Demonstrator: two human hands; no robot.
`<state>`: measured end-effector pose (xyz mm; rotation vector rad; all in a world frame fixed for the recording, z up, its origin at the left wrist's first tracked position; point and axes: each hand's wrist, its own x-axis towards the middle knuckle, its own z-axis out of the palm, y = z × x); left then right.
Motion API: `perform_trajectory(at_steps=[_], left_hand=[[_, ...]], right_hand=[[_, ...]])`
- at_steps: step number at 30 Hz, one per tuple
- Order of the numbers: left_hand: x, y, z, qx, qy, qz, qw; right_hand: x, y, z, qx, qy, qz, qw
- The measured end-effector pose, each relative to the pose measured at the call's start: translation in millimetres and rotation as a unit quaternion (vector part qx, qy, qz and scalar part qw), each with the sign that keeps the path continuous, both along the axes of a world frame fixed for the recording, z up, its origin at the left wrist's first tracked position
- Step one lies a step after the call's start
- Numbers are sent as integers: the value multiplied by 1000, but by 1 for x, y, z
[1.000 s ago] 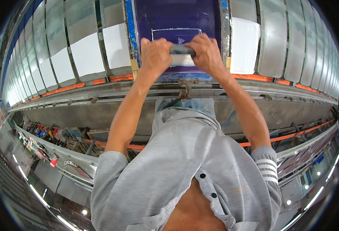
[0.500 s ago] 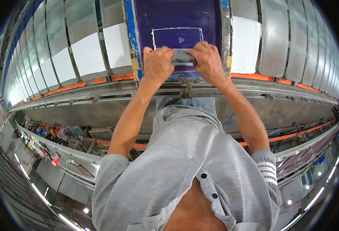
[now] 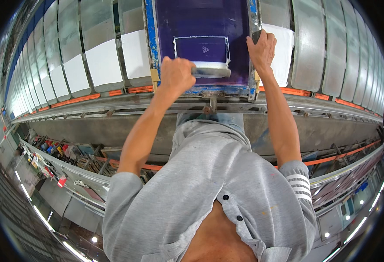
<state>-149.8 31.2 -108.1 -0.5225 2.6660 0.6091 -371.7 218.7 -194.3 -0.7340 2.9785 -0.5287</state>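
Observation:
A printing screen with purple mesh lies ahead of me in a blue-stained frame. White ink outlines a rectangle on the mesh around a small pale triangle mark. My left hand is closed around the left end of a squeegee, which rests across the mesh at the near edge of that rectangle, white ink along its far side. My right hand grips the right side bar of the screen frame, thumb on the inner side and fingers on the outer. The fingertips of my left hand are partly hidden.
On both sides a long row of grey platens runs off, several with white fabric pieces on them. A metal rail and an orange strip run along the near edge. Behind me is a cluttered shelf.
My right hand has let go of the squeegee and moved right onto the frame's side bar. The squeegee, now in my left hand only, sits slightly nearer to me.

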Motion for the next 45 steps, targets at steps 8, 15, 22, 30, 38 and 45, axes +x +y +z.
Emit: perform_trajectory(at_steps=[8,15,22,30,38,45], left_hand=[[-52,-42,-14,-42,133,39,989],[54,48,-34,-101,236,59,965],[83,16,-20,-71,269,71,958],[157,-93,-18,-57,210,69,974],[156,-107,-33,-29,195,57,979],[170,-94,-45,-45,255,75,963]], right_hand=[[-8,1,1,-43,5,5,999],[-9,0,-2,-100,23,5,995],[21,-33,19,-149,21,0,989],[110,-130,-13,-193,39,-1,980],[107,-130,-36,-118,34,8,992],[114,-134,-32,-22,32,23,999]])
